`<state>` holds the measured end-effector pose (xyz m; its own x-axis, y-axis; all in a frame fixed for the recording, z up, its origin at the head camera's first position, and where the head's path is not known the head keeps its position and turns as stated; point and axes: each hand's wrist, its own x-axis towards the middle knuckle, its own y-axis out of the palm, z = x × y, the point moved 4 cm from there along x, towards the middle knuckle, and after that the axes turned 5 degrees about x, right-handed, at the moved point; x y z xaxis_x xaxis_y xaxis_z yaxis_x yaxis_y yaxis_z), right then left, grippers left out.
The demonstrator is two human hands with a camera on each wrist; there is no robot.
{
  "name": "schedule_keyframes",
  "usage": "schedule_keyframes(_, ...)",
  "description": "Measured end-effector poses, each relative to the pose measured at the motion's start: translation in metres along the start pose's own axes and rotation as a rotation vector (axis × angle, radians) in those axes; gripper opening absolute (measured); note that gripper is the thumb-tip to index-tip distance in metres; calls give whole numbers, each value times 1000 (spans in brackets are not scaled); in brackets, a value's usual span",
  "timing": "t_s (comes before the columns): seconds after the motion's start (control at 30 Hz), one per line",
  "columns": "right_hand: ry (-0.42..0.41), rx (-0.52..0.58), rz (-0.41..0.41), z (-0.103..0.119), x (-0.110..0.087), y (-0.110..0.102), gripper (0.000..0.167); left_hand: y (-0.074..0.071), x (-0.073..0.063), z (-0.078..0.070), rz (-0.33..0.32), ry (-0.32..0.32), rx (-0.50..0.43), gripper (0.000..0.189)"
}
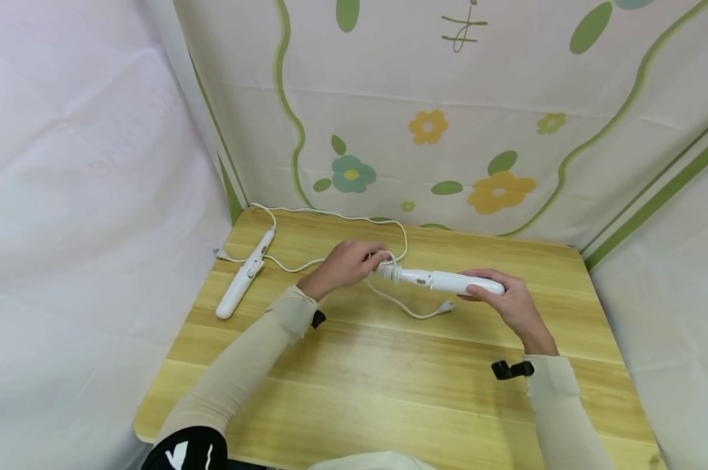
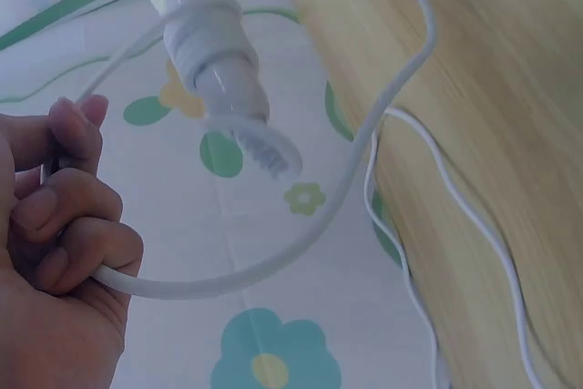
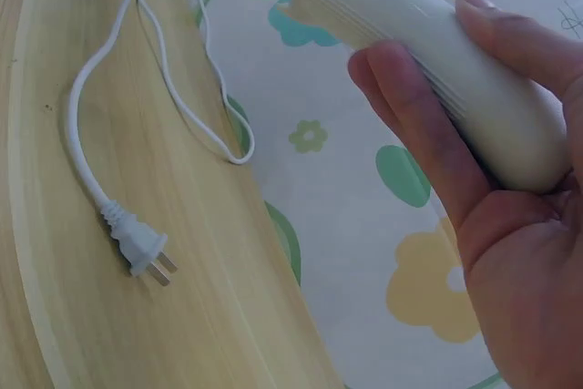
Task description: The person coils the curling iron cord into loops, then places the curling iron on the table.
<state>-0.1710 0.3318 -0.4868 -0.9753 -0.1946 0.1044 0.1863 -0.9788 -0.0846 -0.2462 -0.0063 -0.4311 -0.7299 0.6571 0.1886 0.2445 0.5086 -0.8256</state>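
Observation:
My right hand [image 1: 503, 297] grips the wide, rounded end of a white hair straightener [image 1: 448, 281], thumb on one side and fingers on the other. The straightener lies level above the table, its narrow end pointing left. Several turns of its white power cord [image 2: 214, 38] are wound round that narrow end, beside the ribbed cord exit. My left hand [image 1: 347, 264] holds the cord with curled fingers, and a loop of it hangs from the hand. The cord's two-pin plug [image 3: 139, 243] lies on the table below the straightener.
A second white hair straightener [image 1: 245, 277] lies at the table's left side. Its thin cord [image 1: 342, 215] runs along the back edge, and another plug [image 1: 220, 254] sits at the left edge. A flower-printed cloth [image 1: 389, 78] hangs behind the wooden table [image 1: 401, 391].

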Motion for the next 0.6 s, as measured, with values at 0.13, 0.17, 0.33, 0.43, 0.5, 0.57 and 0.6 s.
schedule_keyframes(0.13,14,-4,89,2,-2,4,33,-1,4,-2,27,43,18,24)
schedule_keyframes(0.17,20,-6,109,2,-2,5,33,-1,4,-2,34,54,20,23)
schedule_keyframes(0.33,26,7,163,6,-4,10,32,1,5,-3,63,72,-9,23)
schedule_keyframes(0.43,28,7,173,10,-4,12,32,0,5,-5,68,72,-43,22)
schedule_keyframes(0.5,37,2,170,11,-4,12,33,-2,5,-8,66,81,-57,22)
schedule_keyframes(0.57,46,-5,162,11,-2,13,34,-3,5,-10,59,87,-63,21)
schedule_keyframes(0.6,53,-13,158,11,-2,14,34,-3,4,-10,55,86,-65,22)
